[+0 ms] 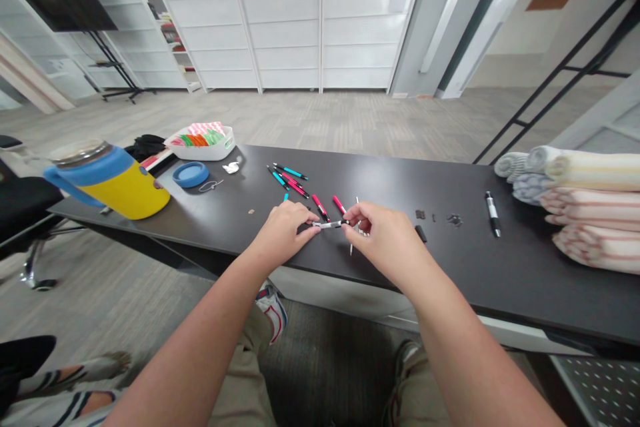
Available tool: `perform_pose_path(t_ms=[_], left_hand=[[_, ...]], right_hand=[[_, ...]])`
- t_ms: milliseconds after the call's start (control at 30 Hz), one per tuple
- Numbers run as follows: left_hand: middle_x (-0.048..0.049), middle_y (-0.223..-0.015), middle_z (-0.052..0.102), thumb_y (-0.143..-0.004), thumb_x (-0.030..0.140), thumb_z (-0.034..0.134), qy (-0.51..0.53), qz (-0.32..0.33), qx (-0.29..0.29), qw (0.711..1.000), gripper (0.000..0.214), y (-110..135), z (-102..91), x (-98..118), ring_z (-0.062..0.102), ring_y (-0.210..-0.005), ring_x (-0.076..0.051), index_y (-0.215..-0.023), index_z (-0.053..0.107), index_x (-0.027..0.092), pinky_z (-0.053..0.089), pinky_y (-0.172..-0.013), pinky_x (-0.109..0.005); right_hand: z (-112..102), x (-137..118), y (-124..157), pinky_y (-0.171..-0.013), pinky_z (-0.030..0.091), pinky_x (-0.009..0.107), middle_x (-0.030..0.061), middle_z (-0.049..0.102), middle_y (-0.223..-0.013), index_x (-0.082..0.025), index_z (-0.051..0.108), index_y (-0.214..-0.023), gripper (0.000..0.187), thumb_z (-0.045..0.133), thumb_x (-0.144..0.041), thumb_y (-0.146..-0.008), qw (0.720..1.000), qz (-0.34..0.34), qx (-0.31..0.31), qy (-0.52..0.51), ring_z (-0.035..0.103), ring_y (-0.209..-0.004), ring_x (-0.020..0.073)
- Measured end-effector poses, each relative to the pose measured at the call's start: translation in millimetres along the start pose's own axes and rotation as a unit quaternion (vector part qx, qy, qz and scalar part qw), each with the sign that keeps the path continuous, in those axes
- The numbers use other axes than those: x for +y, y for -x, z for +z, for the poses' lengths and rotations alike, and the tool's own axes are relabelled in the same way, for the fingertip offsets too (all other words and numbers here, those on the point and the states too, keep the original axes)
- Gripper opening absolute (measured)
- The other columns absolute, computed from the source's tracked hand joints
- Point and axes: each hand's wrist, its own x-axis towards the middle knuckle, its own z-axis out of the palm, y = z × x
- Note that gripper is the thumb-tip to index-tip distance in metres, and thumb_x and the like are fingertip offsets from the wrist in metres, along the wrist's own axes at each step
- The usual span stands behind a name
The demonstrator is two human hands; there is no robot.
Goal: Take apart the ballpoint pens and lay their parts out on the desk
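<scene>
Between my two hands is a slim white pen barrel [330, 225] with a dark end, lying almost level just above the table. The fingertips of my left hand [283, 230] pinch its left end, and my right hand [383, 233] grips the dark right end. Under and beside my right hand a thin white refill [351, 249] shows in part. Just beyond the fingers lie a red pen part [321, 207] and another red piece [339, 205]. Farther off is a loose group of turquoise and red pens [289, 180]. A short black piece [421, 233] rests right of my right hand.
Small dark parts [455, 219] and a white-and-black pen [493, 213] lie to the right, before rolled towels [595, 200]. At left stand a yellow-and-blue mug [123, 183], a blue lid [191, 175], a crumpled tissue [231, 167] and a white basket [220, 151]. Another person's legs show lower left.
</scene>
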Motion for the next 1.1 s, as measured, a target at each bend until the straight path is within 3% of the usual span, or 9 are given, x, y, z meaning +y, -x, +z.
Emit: perform_pose_path(t_ms=[400, 767, 933, 1100], left_hand=[[-0.0052, -0.110, 0.075, -0.096, 0.035, 0.071, -0.008, 0.002, -0.003, 1.000, 0.017, 1, -0.2, 0, 0.063, -0.107, -0.025, -0.109, 0.075, 0.025, 0.045, -0.097, -0.041], [-0.0057, -0.114, 0.073, -0.096, 0.039, 0.070, -0.011, 0.006, -0.001, 1.000, 0.023, 2, -2.2, 4, 0.061, -0.110, -0.026, -0.115, 0.074, 0.027, 0.044, -0.098, -0.041], [-0.0063, -0.123, 0.068, -0.097, 0.040, 0.069, -0.040, 0.035, 0.016, 0.998, 0.032, 3, -0.6, 12, 0.059, -0.113, -0.027, -0.128, 0.069, 0.030, 0.042, -0.097, -0.042], [-0.0059, -0.121, 0.068, -0.101, 0.038, 0.064, -0.059, 0.054, 0.015, 0.997, 0.022, 0, 2.3, 18, 0.058, -0.112, -0.026, -0.119, 0.073, 0.028, 0.042, -0.095, -0.041]], right_hand=[[7, -13, -8, -0.078, 0.051, 0.030, 0.0022, 0.075, -0.092, -0.022, 0.072, -0.097, 0.013, 0.068, -0.014, -0.089, 0.993, -0.092, 0.059, -0.040, 0.070, -0.084, 0.0185], [-10, -9, -4, -0.078, 0.049, 0.031, 0.0025, 0.072, -0.090, -0.021, 0.068, -0.097, 0.007, 0.068, -0.018, -0.091, 0.985, -0.094, 0.143, -0.005, 0.067, -0.081, 0.0188], [7, 8, -2, -0.084, 0.047, 0.034, 0.0058, 0.071, -0.095, -0.019, 0.066, -0.100, 0.009, 0.065, -0.015, -0.093, 0.984, -0.130, 0.088, 0.084, 0.065, -0.091, 0.0232], [23, 12, -2, -0.080, 0.042, 0.036, 0.0065, 0.072, -0.101, -0.021, 0.068, -0.105, 0.009, 0.062, -0.020, -0.098, 0.971, -0.144, -0.003, 0.191, 0.063, -0.094, 0.0256]])
